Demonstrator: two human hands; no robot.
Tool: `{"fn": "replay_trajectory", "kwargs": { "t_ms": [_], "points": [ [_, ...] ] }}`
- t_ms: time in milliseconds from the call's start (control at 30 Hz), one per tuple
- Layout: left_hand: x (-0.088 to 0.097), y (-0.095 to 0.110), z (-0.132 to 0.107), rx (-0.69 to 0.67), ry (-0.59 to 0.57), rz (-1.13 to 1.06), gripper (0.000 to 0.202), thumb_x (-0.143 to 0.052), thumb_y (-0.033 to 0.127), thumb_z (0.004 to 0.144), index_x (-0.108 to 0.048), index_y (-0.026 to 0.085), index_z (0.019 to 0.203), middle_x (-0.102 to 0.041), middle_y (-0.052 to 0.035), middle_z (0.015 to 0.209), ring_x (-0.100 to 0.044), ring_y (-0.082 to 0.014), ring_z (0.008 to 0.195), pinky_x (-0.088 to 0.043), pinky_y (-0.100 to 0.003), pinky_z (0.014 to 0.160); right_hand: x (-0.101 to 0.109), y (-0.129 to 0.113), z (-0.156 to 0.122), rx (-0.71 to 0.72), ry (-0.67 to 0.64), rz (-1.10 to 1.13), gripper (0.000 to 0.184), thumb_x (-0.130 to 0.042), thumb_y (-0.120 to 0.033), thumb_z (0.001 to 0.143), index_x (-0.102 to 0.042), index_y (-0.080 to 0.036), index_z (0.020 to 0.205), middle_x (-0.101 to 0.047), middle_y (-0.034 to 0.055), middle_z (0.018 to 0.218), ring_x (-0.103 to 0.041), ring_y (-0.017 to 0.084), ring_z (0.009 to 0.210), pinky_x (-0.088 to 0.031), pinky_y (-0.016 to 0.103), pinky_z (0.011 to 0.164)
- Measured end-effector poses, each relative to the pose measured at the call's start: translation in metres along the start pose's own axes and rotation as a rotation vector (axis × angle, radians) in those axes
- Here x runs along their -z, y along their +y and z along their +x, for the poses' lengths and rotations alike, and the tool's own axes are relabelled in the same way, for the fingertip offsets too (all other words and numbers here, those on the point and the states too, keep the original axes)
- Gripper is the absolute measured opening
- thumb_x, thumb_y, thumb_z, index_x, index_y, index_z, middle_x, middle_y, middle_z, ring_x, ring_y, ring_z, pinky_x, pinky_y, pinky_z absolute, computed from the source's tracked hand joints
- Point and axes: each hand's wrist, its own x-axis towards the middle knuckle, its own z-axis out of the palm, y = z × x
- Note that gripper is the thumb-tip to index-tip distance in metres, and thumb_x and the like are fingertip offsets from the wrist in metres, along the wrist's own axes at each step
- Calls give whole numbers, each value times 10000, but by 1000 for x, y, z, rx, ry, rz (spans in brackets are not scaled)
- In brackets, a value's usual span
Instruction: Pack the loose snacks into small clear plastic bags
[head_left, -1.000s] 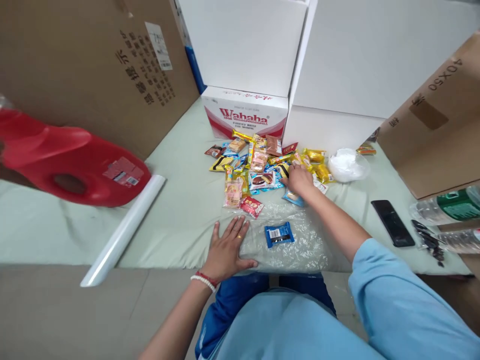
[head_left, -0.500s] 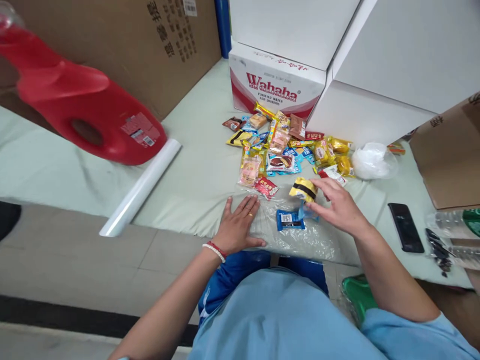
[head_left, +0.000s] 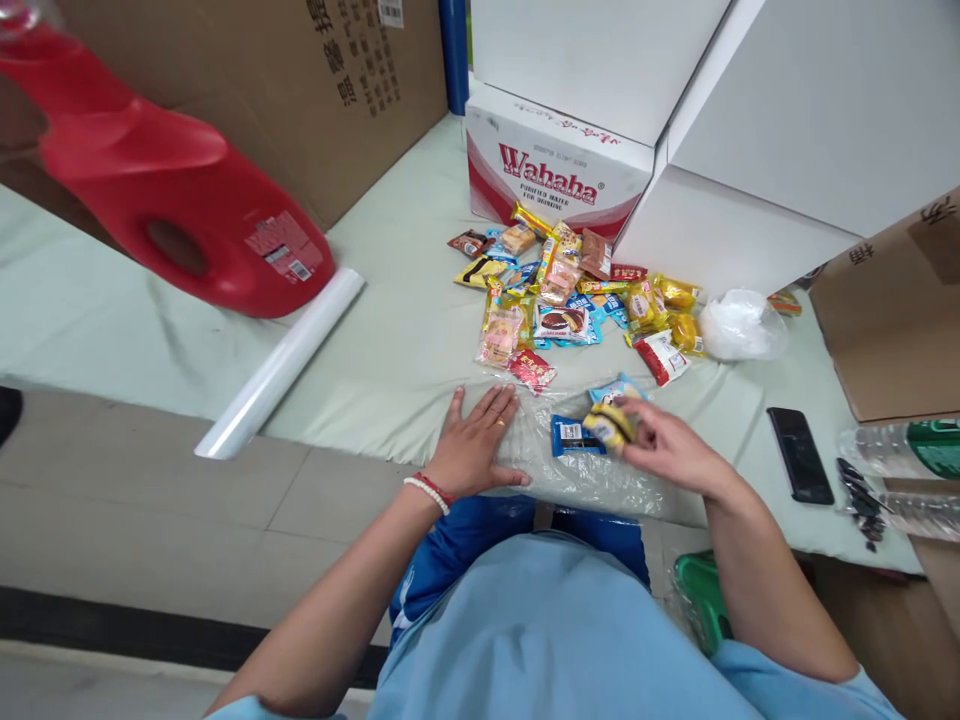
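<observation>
My left hand (head_left: 480,437) lies flat with spread fingers on a sheet of clear plastic film (head_left: 592,488) at the table's front edge. My right hand (head_left: 670,447) pinches a yellow and black snack packet (head_left: 609,427), slightly blurred, just over the film. Beside it a dark blue snack packet (head_left: 568,437) rests on the film, partly covered by the yellow one. A light blue snack packet (head_left: 619,388) lies just behind. Farther back is a pile of wrapped snacks (head_left: 561,284), with a red packet (head_left: 533,370) at its near side and a red and white packet (head_left: 662,357) at its right.
A red jug (head_left: 187,200) and a white film roll (head_left: 281,363) are on the left. White boxes, one a Wahaha carton (head_left: 555,170), stand behind the pile. To the right are a white plastic bag (head_left: 742,325), a black phone (head_left: 800,455), clear bottles (head_left: 877,450) and a cardboard box (head_left: 885,310).
My right hand has brought the yellow and black snack packet nearer to me, beside the dark blue one. The light blue packet now shows behind it. My left hand stays in place.
</observation>
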Motion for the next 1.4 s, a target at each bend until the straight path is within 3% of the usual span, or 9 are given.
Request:
{"fn": "replay_trajectory", "kwargs": {
  "t_ms": [67, 133, 267, 367, 500, 800, 1133, 1300, 1400],
  "points": [
    [1, 1, 0, 5, 0, 13, 1187, -645, 827, 739, -221, 190, 1648, -248, -178, 1702, -213, -391, 1579, 78, -676, 1243, 3, 12, 4, -57, 263, -24, 450, -660, -416, 821, -600, -224, 1223, -685, 70, 1038, -602, 190, 670, -503, 331, 627],
    [2, 2, 1, 6, 1, 19, 1185, -652, 821, 739, -221, 193, 1648, -253, -182, 1700, -217, -397, 1576, 71, -680, 1242, 3, 15, 7, -49, 345, -31, 495, -654, -422, 846, -569, -229, 1293, -680, 76, 1052, -617, 198, 701, -522, 344, 666],
    [3, 3, 2, 11, -7, 23, 1190, -656, 818, 740, -215, 189, 1649, -254, -187, 1698, -222, -400, 1574, 66, -684, 1240, -19, -6, 6, 150, 51, -61, 477, -666, -296, 858, -576, -230, 1322, -659, 103, 1203, -666, 242, 973, -550, 373, 848],
    [3, 3, 2, 15, -19, 31, 1180, -646, 819, 750, -208, 196, 1650, -239, -182, 1703, -225, -391, 1575, 69, -679, 1240, -39, -22, 7, 155, -46, -193, 576, -648, -179, 848, -532, -228, 1410, -574, 121, 1411, -607, 273, 1234, -509, 392, 995],
    [2, 3, 2, 12, -12, 49, 1182, -653, 812, 749, -195, 204, 1654, -248, -175, 1703, -216, -395, 1577, 44, -675, 1245, -47, -34, 13, 109, -41, -405, 696, -707, -213, 850, -467, -270, 1501, -487, 120, 1543, -590, 307, 1283, -519, 388, 952],
    [0, 1, 1, 6, -2, 21, 1186, -650, 822, 740, -222, 190, 1647, -259, -173, 1701, -214, -390, 1578, 63, -672, 1246, -47, -38, 20, 37, 36, -594, 506, -662, -214, 869, -558, -257, 1362, -681, 114, 1212, -663, 288, 1053, -490, 329, 767],
    [0, 0, 0, 5, -7, -5, 1170, -617, 835, 760, -231, 170, 1642, -231, -169, 1707, -202, -363, 1587, 116, -656, 1246, -54, -39, 15, 36, 24, -486, 523, -655, -262, 909, -519, -271, 1413, -650, 105, 1296, -645, 289, 1115, -478, 342, 786],
    [0, 0, 0, -4, -10, -21, 1165, -626, 828, 764, -242, 159, 1636, -213, -166, 1710, -199, -349, 1590, 144, -643, 1244, -48, -31, 16, 31, 57, -555, 569, -748, -352, 869, -553, -252, 1394, -651, 139, 1300, -554, 360, 1168, -449, 424, 884],
    [1, 1, 1, 12, -15, -13, 1167, -629, 831, 759, -239, 171, 1638, -211, -161, 1712, -202, -358, 1588, 124, -655, 1246, -51, -37, 20, 75, 57, -603, 635, -756, -310, 849, -534, -252, 1440, -648, 144, 1317, -494, 380, 1194, -405, 470, 926]
  ]
}}
